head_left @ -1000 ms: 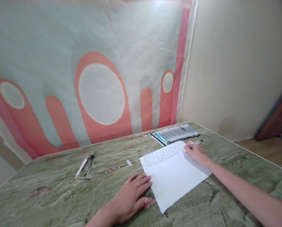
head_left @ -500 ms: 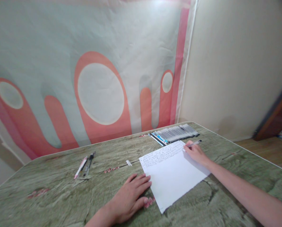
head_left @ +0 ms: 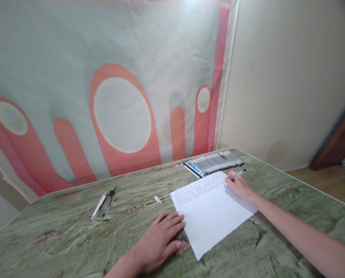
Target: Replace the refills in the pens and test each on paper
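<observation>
A white sheet of paper point(head_left: 215, 220) lies at a slant on the table, its upper part covered with handwritten lines. My right hand point(head_left: 238, 186) is closed round a clear pen point(head_left: 238, 174) with a dark end, resting at the right end of the writing. The pen's tip is hidden by my fingers. My left hand point(head_left: 163, 237) lies flat with fingers spread, its fingertips touching the left edge of the paper. Just beyond it sits a small white piece point(head_left: 158, 199), perhaps an eraser.
A long row of pens point(head_left: 219, 162) lies side by side near the table's far right edge. Several loose pens point(head_left: 104, 203) rest on the left. The wood-patterned table point(head_left: 68, 231) meets a printed curtain point(head_left: 126, 162) at the back.
Almost nothing differs. The right hand and pen show only a tiny shift, and the view itself has moved slightly; my left hand stays in place.
</observation>
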Demonstrator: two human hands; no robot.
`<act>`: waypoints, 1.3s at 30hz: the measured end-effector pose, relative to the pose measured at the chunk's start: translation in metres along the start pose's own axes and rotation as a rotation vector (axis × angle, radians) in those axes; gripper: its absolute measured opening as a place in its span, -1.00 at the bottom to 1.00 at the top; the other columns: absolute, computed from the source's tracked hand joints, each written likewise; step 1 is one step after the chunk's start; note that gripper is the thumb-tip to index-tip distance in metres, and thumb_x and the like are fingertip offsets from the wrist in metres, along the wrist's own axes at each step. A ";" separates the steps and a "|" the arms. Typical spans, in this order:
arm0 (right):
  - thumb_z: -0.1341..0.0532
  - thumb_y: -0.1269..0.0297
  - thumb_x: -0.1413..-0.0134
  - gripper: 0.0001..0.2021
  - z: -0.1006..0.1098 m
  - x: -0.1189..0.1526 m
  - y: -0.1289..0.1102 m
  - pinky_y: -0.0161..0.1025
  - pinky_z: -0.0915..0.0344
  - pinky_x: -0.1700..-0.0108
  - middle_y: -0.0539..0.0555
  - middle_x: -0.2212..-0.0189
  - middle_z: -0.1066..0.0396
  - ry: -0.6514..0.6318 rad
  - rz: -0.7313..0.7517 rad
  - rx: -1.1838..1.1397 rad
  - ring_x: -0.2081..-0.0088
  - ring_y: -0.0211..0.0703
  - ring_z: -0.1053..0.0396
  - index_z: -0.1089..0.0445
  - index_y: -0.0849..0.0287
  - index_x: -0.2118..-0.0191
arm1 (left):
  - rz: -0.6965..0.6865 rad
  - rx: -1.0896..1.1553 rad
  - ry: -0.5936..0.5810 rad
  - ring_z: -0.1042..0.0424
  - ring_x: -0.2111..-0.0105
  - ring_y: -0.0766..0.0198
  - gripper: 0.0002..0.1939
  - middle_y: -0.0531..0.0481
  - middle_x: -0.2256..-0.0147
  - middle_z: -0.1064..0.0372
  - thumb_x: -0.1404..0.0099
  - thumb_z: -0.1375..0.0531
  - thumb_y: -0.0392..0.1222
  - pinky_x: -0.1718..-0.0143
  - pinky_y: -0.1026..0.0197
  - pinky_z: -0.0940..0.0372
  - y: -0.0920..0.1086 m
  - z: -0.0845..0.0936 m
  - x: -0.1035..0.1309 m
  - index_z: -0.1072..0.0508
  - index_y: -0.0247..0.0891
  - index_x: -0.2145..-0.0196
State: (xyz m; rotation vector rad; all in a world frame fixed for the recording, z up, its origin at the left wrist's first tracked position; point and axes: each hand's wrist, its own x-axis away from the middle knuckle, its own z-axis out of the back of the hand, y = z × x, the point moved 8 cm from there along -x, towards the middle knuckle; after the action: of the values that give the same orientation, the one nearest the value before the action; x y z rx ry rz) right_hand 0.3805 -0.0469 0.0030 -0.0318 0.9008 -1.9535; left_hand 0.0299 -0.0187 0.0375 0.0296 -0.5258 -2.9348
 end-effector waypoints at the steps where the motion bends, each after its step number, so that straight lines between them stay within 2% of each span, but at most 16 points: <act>1: 0.02 0.18 0.05 -0.81 0.000 0.000 0.001 -0.30 -0.10 0.42 0.00 0.61 -0.31 0.003 -0.003 -0.002 0.48 -0.17 -0.28 -0.24 0.15 0.48 | 0.002 -0.002 -0.001 0.08 -0.19 0.15 -0.50 0.03 -0.20 0.05 -0.32 0.13 0.03 -0.19 -0.05 0.20 0.000 0.000 0.000 0.02 -0.03 -0.19; 10: 0.01 0.18 0.06 -0.81 0.000 0.000 0.002 -0.31 -0.10 0.43 -0.01 0.61 -0.32 0.000 -0.023 -0.005 0.49 -0.18 -0.28 -0.24 0.14 0.49 | -0.006 -0.006 0.012 0.07 -0.19 0.16 -0.50 0.02 -0.19 0.04 -0.32 0.13 0.03 -0.19 -0.04 0.20 0.000 0.001 0.000 0.02 -0.03 -0.19; 18: 0.03 0.22 0.05 -0.85 0.000 -0.001 0.000 -0.30 -0.11 0.41 0.01 0.61 -0.31 0.026 0.025 0.027 0.49 -0.16 -0.29 -0.19 0.14 0.48 | 0.005 -0.015 0.007 0.07 -0.19 0.17 -0.50 0.04 -0.19 0.03 -0.32 0.14 0.04 -0.20 -0.02 0.20 0.001 0.001 0.000 0.01 -0.03 -0.19; 24: 0.02 0.16 0.02 -0.81 0.000 0.000 0.006 -0.30 -0.13 0.41 0.02 0.58 -0.35 0.020 -0.028 0.032 0.46 -0.16 -0.31 -0.22 0.14 0.46 | 0.015 -0.002 -0.007 0.08 -0.19 0.17 -0.50 0.04 -0.20 0.05 -0.32 0.14 0.04 -0.19 -0.03 0.21 0.000 0.001 0.000 0.02 -0.03 -0.19; 29: 0.00 0.10 0.01 -0.76 0.000 0.003 0.015 -0.28 -0.13 0.46 0.04 0.59 -0.37 0.026 -0.076 0.010 0.52 -0.16 -0.31 -0.26 0.14 0.45 | 0.006 0.021 -0.011 0.07 -0.19 0.14 -0.50 -0.01 -0.19 0.03 -0.31 0.13 0.05 -0.18 -0.06 0.21 0.005 0.002 0.002 -0.04 -0.07 -0.17; 32: -0.04 0.07 0.03 -0.74 0.000 0.005 0.015 -0.27 -0.17 0.46 0.07 0.52 -0.40 0.047 -0.020 -0.038 0.50 -0.14 -0.33 -0.30 0.16 0.40 | -0.001 0.048 0.033 0.03 -0.17 0.15 -0.49 -0.06 -0.17 -0.03 -0.29 0.08 0.04 -0.17 -0.03 0.16 0.006 0.004 0.003 -0.07 -0.12 -0.16; 35: -0.06 0.06 0.03 -0.72 0.002 0.007 0.007 -0.26 -0.22 0.40 0.08 0.42 -0.41 0.055 0.078 -0.108 0.43 -0.13 -0.36 -0.31 0.17 0.33 | -0.014 0.068 0.124 0.00 -0.16 0.17 -0.51 -0.10 -0.16 -0.04 -0.27 0.00 -0.05 -0.16 0.07 0.07 -0.002 0.010 0.005 -0.11 -0.17 -0.14; 39: -0.07 0.05 0.01 -0.71 0.005 0.011 -0.017 -0.26 -0.26 0.36 0.07 0.37 -0.42 0.027 0.139 -0.174 0.37 -0.13 -0.37 -0.30 0.15 0.28 | 0.073 -0.003 0.268 -0.06 -0.13 0.22 -0.59 -0.06 -0.14 -0.09 -0.29 0.06 -0.27 -0.13 0.12 -0.01 -0.038 0.022 0.007 -0.18 -0.17 -0.09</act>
State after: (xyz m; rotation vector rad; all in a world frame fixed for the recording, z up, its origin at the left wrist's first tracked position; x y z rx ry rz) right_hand 0.3630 -0.0534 0.0133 -0.0427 1.0612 -1.7473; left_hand 0.0162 0.0228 0.0455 0.3892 -0.4689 -2.7988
